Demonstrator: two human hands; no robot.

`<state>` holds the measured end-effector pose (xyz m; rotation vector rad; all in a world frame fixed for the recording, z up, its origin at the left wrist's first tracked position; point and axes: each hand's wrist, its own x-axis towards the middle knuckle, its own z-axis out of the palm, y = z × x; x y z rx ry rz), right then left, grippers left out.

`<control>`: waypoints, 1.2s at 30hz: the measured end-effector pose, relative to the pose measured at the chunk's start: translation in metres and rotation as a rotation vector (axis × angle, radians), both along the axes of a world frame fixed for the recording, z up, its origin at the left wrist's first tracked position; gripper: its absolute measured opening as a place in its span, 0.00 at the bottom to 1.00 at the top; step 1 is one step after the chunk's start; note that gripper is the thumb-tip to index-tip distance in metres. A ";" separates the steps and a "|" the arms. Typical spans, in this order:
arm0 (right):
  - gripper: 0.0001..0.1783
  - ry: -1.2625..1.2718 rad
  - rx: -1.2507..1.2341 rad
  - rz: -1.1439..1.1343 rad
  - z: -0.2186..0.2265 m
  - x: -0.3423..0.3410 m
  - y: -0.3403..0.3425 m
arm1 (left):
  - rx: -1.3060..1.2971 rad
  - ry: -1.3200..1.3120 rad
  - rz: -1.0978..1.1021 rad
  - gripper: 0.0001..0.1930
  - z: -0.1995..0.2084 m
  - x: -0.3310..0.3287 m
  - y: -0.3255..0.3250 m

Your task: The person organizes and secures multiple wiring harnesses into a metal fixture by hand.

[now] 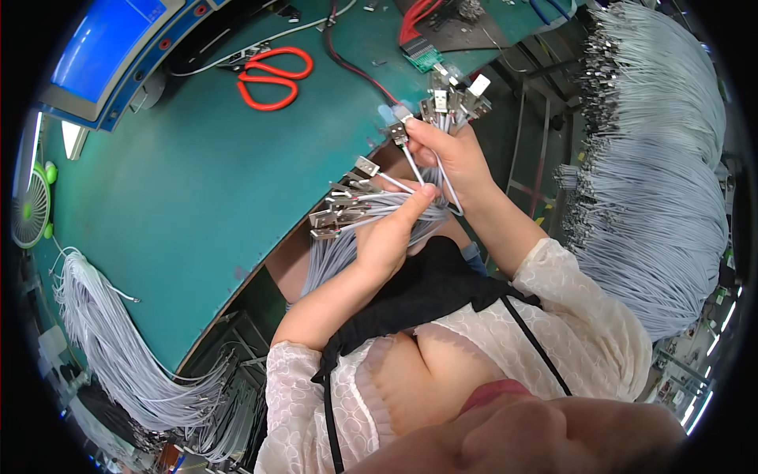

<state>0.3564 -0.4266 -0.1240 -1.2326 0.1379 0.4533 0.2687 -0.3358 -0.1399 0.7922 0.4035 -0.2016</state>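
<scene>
My left hand [385, 241] is closed round a bundle of grey USB cables [332, 257] at the near edge of the green table. Their metal plugs [324, 220] fan out to the left of that hand, and one plug [367, 167] sticks up above the others. Just to the right and farther off, my right hand [464, 162] is closed on more USB cables, whose plugs [440, 101] point away from me. Another plug [399, 133] sits beside my right thumb; its pale cable runs down to the left thumb. The right fingers are partly hidden behind the cables.
Red-handled scissors [276, 77] lie on the green table [174, 197]. Beyond my right hand is a small green circuit board [424, 58] with red wires. A blue-screened machine [103, 47] and a green fan [31, 204] stand left. Cable bundles hang left [110, 332] and pile high right [655, 174].
</scene>
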 end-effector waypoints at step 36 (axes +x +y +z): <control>0.06 -0.026 0.072 0.085 0.010 -0.009 -0.002 | -0.040 -0.248 0.155 0.09 -0.001 -0.008 0.000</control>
